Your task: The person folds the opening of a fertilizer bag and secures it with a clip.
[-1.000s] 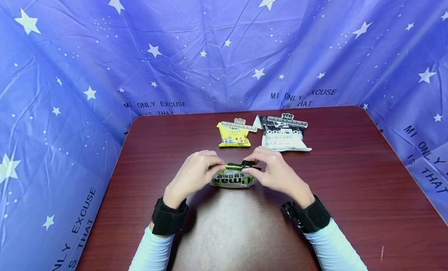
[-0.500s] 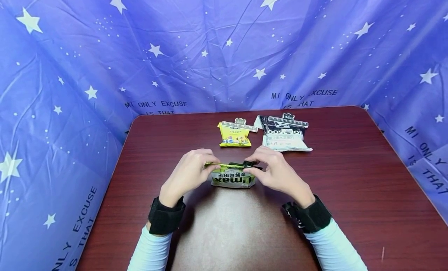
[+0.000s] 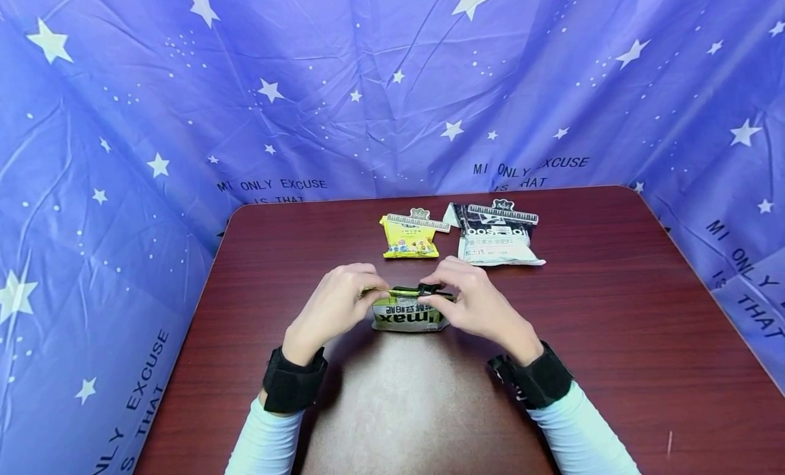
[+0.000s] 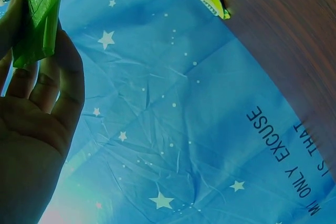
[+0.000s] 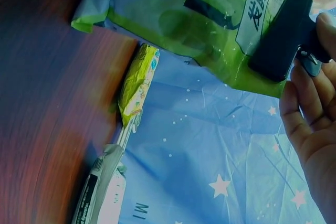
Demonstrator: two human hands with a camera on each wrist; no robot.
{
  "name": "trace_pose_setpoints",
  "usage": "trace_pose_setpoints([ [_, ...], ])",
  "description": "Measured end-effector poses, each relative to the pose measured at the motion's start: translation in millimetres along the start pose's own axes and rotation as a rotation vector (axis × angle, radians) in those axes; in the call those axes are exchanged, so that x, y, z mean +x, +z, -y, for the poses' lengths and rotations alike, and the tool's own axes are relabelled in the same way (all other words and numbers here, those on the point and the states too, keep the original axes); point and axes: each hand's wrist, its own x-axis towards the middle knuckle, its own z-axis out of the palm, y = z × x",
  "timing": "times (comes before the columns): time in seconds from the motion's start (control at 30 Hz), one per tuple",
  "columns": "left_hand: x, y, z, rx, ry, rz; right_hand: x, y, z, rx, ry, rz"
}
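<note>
A green and white printed bag [image 3: 407, 319] stands on the table between my hands, its top edge folded over. My left hand [image 3: 334, 304] pinches the left end of that fold; in the left wrist view the green corner [image 4: 37, 40] sits between thumb and fingers. With thumb and fingers, my right hand [image 3: 481, 304] grips the handle of a black bag clip [image 5: 283, 38]. The clip's long bar lies across the bag's folded top near its right end. My right fingers cover part of the bag's right side in the head view.
Behind my hands lie a small yellow bag [image 3: 411, 242] and a black and white bag [image 3: 499, 249]. Each carries a clip with a piano-key pattern along its top. A blue star-printed curtain [image 3: 368, 86] hangs around the dark red table [image 3: 613, 291].
My left hand has slid a little left along the fold, uncovering more of the bag's top. My right hand and the black clip have shifted slightly left over the bag.
</note>
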Motion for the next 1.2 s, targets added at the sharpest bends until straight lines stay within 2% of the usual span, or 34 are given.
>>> trace_pose_setpoints([
  [0.13, -0.4, 0.7, 0.0, 0.004, -0.009, 0.006, -1.1, -0.4, -0.6, 0.009, 0.04, 0.029],
  [0.37, 0.9, 0.1, -0.7, 0.019, -0.045, 0.022, -3.9, -8.6, -5.4, 0.053, 0.279, 0.209],
  [0.47, 1.6, -0.4, -0.7, 0.026, -0.049, 0.022, -3.3, -8.6, -7.3, 0.04, 0.306, 0.243],
  [0.7, 2.5, 0.1, 0.4, 0.03, -0.05, -0.011, -3.4, -5.3, -10.7, 0.038, 0.288, 0.214],
  [0.93, 3.3, 3.2, 0.7, 0.04, -0.102, -0.049, -3.0, 1.9, -18.7, 0.063, 0.318, 0.151],
  [1.1, 3.9, 8.3, -1.2, 0.076, -0.122, -0.049, -3.6, 7.9, -26.4, 0.091, 0.356, 0.106],
  [1.2, 3.4, 12.5, -2.9, 0.101, -0.138, -0.03, -5.5, 11.4, -32.0, 0.133, 0.368, 0.111],
])
